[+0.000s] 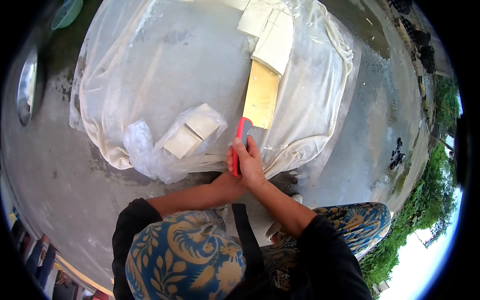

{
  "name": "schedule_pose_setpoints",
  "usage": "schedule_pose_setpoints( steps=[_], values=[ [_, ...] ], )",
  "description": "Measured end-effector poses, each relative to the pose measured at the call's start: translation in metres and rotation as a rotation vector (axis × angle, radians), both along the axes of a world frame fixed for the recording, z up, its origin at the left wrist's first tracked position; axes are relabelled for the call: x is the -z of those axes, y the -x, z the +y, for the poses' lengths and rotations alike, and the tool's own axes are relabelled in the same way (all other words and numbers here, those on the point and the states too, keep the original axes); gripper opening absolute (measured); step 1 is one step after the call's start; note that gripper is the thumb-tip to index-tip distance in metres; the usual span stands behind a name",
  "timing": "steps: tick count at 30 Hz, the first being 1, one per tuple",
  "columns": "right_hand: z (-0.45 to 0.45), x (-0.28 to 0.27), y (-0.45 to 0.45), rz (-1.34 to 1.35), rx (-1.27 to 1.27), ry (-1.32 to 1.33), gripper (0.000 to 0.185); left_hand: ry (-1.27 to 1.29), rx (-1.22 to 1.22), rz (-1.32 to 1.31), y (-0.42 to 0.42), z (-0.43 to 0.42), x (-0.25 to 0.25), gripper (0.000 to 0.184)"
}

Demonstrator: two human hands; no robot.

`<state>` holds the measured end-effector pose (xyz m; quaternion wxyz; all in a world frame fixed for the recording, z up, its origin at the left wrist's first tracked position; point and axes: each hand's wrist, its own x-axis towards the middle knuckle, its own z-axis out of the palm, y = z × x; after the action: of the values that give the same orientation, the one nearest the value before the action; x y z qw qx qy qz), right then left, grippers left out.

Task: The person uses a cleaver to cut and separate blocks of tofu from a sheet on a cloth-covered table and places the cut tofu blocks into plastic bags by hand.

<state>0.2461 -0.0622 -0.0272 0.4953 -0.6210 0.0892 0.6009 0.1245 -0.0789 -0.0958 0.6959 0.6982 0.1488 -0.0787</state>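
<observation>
My right hand (250,167) is closed around the red and grey handle of a broad knife (261,95) with a flat, gold-coloured blade. The blade points away from me, and its far end meets a row of white slabs (272,42) that look like tofu. Close below the right hand, my left hand (229,184) reaches in under the right wrist; its fingers are hidden. Left of the knife, a clear plastic bag (142,145) lies at the near edge of the cloth, with two pale blocks (182,141) in or on it.
A pale cloth with clear plastic sheeting (145,70) covers the low work surface, bunched along its edges. On the floor to the left stand a metal basin (27,87) and a green basin (66,14). Wet concrete (370,125) extends to the right, with plants (415,210) beyond.
</observation>
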Motion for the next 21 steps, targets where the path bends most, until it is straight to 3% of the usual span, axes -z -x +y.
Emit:
schedule_pose_setpoints(
  steps=[4,6,8,10,12,16,19,21],
  values=[
    [-0.006,-0.001,-0.010,0.021,-0.019,-0.018,0.022,-0.708,0.482,-0.241,0.032,0.058,-0.064,0.035],
    [-0.007,-0.007,-0.016,0.027,-0.075,0.017,0.023,-0.295,1.028,0.355,0.001,0.117,-0.122,0.033],
    [-0.008,-0.010,-0.022,0.021,-0.079,0.013,0.024,-0.209,0.736,0.257,0.005,0.158,-0.140,0.030],
    [-0.008,-0.014,-0.025,0.012,-0.088,0.015,0.024,0.077,0.220,0.356,-0.012,0.197,-0.145,0.028],
    [-0.010,-0.019,-0.029,0.026,-0.102,-0.016,0.024,0.084,-0.268,0.298,-0.044,0.223,-0.122,0.030],
    [-0.011,-0.024,-0.034,0.037,-0.118,-0.008,0.024,0.099,-0.543,0.296,-0.112,0.266,-0.065,0.043],
    [-0.013,-0.027,-0.038,0.036,-0.117,0.017,0.024,0.043,-0.549,0.373,-0.152,0.266,-0.036,0.043],
    [-0.016,-0.026,-0.041,0.025,-0.133,0.028,0.024,0.161,-0.531,0.446,-0.167,0.264,-0.024,0.042]
  ],
)
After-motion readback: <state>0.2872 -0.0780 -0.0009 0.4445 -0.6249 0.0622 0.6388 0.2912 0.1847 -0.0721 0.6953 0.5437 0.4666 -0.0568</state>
